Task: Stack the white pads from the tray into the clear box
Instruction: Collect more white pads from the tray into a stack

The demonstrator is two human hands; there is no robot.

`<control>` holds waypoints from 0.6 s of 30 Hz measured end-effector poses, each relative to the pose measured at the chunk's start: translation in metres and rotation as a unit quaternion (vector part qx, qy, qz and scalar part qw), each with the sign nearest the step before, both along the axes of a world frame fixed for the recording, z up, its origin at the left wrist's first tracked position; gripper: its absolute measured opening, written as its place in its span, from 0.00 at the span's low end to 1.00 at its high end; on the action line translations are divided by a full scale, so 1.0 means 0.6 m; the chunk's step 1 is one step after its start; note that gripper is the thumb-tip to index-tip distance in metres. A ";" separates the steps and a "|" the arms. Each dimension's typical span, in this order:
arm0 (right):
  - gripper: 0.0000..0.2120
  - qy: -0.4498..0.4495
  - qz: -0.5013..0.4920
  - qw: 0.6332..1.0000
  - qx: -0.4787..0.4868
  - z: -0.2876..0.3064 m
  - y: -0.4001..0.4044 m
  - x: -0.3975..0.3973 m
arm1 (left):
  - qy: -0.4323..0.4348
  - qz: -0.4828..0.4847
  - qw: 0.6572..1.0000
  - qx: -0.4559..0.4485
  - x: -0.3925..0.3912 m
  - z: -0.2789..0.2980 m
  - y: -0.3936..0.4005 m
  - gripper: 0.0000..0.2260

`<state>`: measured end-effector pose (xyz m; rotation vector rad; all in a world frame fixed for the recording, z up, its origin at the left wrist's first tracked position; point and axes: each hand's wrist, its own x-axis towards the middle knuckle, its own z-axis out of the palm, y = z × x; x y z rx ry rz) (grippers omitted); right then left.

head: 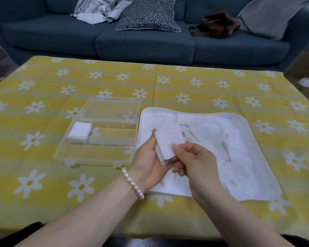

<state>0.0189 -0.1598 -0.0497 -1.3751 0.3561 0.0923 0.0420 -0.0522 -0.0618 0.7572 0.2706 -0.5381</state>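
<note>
A small stack of white pads point(167, 142) is held over the left side of the white tray point(253, 177). My left hand point(148, 161) cups the stack from below and the left, fingers curled round it. My right hand point(194, 159) pinches the top pad's lower right corner with the thumb. Several more white pads point(212, 125) lie scattered in the tray. The clear box point(96, 152) sits left of the tray with its lid point(114, 107) folded back. A pile of white pads point(79, 131) fills the box's back left compartment.
The table carries a yellow cloth point(43, 175) with white daisies. A blue sofa point(144, 41) runs along the far edge, holding a patterned cushion point(148, 15), a brown bag point(216, 24) and crumpled clothing point(100, 9).
</note>
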 end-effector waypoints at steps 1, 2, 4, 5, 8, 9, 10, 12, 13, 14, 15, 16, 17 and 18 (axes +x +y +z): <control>0.08 -0.007 0.002 1.000 -0.014 -0.001 0.003 -0.001 | -0.004 -0.001 1.000 -0.005 -0.001 0.001 -0.002 0.35; 0.08 -0.012 0.004 0.999 -0.031 -0.002 0.004 -0.002 | -0.012 -0.001 1.000 -0.009 -0.001 0.002 -0.002 0.39; 0.08 -0.013 0.012 0.997 -0.069 -0.004 0.007 -0.004 | -0.026 -0.004 1.000 -0.010 -0.003 0.001 -0.002 0.41; 0.09 -0.008 0.016 0.996 -0.086 -0.006 0.007 -0.003 | -0.029 -0.004 1.000 -0.004 -0.004 0.001 -0.001 0.36; 0.12 -0.013 -0.009 0.993 -0.118 -0.002 0.003 0.000 | -0.035 0.014 0.999 0.013 -0.004 -0.001 0.002 0.19; 0.13 -0.029 -0.036 0.991 -0.128 0.001 -0.002 0.004 | -0.029 0.022 0.999 0.006 -0.004 -0.002 0.002 0.17; 0.12 -0.052 -0.063 0.987 -0.139 0.006 -0.009 0.010 | -0.023 0.025 0.999 -0.004 -0.004 -0.003 0.004 0.15; 0.08 -0.087 -0.076 0.978 -0.176 0.013 -0.028 0.025 | -0.015 0.018 1.000 -0.011 -0.003 -0.002 0.006 0.14; 0.07 -0.085 -0.053 0.974 -0.204 0.014 -0.038 0.032 | -0.015 0.007 1.000 -0.010 -0.003 -0.003 0.006 0.14; 0.08 -0.071 -0.015 0.970 -0.232 0.014 -0.048 0.038 | -0.017 -0.008 1.000 -0.009 -0.003 -0.002 0.007 0.14; 0.08 -0.051 0.024 0.967 -0.247 0.011 -0.055 0.042 | -0.019 -0.028 0.999 -0.008 -0.005 -0.002 0.006 0.14; 0.06 -0.033 0.054 0.968 -0.244 0.008 -0.059 0.044 | -0.021 -0.049 0.999 -0.007 -0.006 -0.002 0.006 0.14; 0.05 -0.021 0.072 0.969 -0.233 0.005 -0.061 0.046 | -0.022 -0.068 0.997 -0.007 -0.008 -0.002 0.005 0.14; 0.04 -0.017 0.077 0.971 -0.224 0.003 -0.062 0.046 | -0.018 -0.082 0.996 -0.008 -0.009 -0.002 0.004 0.14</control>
